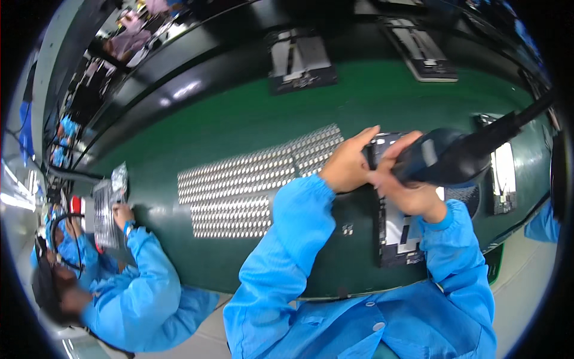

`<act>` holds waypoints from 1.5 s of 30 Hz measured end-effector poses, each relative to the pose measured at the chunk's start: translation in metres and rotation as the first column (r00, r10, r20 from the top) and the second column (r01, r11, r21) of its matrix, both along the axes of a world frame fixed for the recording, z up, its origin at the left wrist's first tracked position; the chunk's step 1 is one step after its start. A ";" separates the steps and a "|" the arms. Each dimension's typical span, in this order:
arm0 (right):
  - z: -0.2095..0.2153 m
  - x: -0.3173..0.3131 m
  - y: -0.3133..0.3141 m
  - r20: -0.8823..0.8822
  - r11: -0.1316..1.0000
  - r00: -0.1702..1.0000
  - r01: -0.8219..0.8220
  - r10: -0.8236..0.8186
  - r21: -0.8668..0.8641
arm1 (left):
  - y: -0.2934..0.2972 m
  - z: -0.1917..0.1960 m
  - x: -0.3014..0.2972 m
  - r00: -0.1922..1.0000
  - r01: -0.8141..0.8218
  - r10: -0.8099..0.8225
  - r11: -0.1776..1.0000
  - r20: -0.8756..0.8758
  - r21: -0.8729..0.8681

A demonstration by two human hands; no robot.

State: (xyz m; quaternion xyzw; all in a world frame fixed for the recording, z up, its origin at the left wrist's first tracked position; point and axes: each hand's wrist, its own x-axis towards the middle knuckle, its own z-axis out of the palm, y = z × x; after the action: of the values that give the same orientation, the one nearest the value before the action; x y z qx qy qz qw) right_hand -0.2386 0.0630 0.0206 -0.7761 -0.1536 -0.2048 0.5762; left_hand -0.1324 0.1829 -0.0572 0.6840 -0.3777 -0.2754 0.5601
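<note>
An opened tablet (391, 236) with pale panels and dark edges lies in front of me. At its far left edge is my left hand (348, 163), its index finger stretched along the top and its thumb pressed close to my other fingers. My right hand (409, 190) is wrapped round a dark, corded cylindrical tool (442, 157), apparently an electric screwdriver, held over the tablet. The tool and my hands hide the tablet's upper part and the tool's tip. Two or so tiny metal parts (348, 229) lie left of the tablet.
Sheets of small metal parts (236, 176) cover the green table (227, 113) left of my hands. Similar opened devices stand at the back (302, 63), back right (421, 51) and right (503, 173). A co-worker in blue (140, 293) handles a plastic tray (106, 212) at left.
</note>
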 end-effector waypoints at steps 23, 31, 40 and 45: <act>0.045 -0.039 -0.077 -0.033 0.912 0.985 0.171 -0.171 0.372 | -0.009 0.029 -0.014 0.996 0.001 0.007 0.996 -0.087 0.088; 0.010 -0.083 -0.169 0.013 0.747 0.837 0.481 -0.547 0.460 | -0.019 0.034 -0.020 0.983 -0.041 0.059 0.994 -0.171 0.105; -0.007 -0.073 -0.181 -0.036 0.740 0.827 0.521 -0.561 0.426 | -0.020 0.033 -0.023 0.982 -0.058 0.074 0.994 -0.173 0.096; -0.010 -0.070 -0.182 -0.050 0.733 0.829 0.519 -0.557 0.440 | -0.021 0.036 -0.022 0.976 -0.050 0.072 0.993 -0.205 0.110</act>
State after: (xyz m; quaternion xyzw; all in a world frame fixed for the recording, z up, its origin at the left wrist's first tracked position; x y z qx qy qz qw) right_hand -0.3084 -0.1189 0.0102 -0.6287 0.1027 -0.4245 0.6434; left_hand -0.1549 0.1624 -0.0211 0.6909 -0.2808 -0.3477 0.5682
